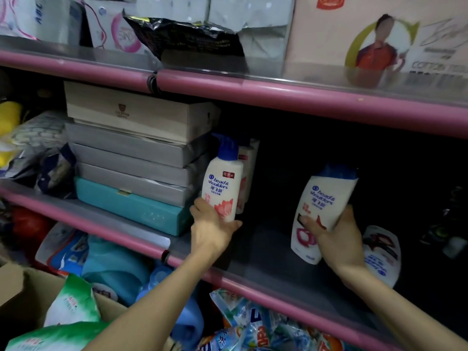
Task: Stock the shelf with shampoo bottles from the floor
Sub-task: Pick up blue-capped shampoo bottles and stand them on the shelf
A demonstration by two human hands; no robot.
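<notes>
My left hand (pixel 211 228) grips the base of a white pump shampoo bottle (pixel 222 184) with a blue pump top, upright on the middle shelf (pixel 266 252) beside a stack of boxes. Behind it stand more white bottles (pixel 249 171). My right hand (pixel 334 239) holds a second white shampoo bottle (pixel 323 206) with a blue cap, tilted, above the shelf's dark middle part. Another white bottle (pixel 382 254) lies on the shelf just right of that hand.
A stack of grey, beige and teal boxes (pixel 131 158) fills the shelf's left part. Pink shelf rails (pixel 304 97) run above and below. Detergent bags (pixel 253 323) and a cardboard box (pixel 15 282) sit underneath. Dark items (pixel 448 234) stand at the far right.
</notes>
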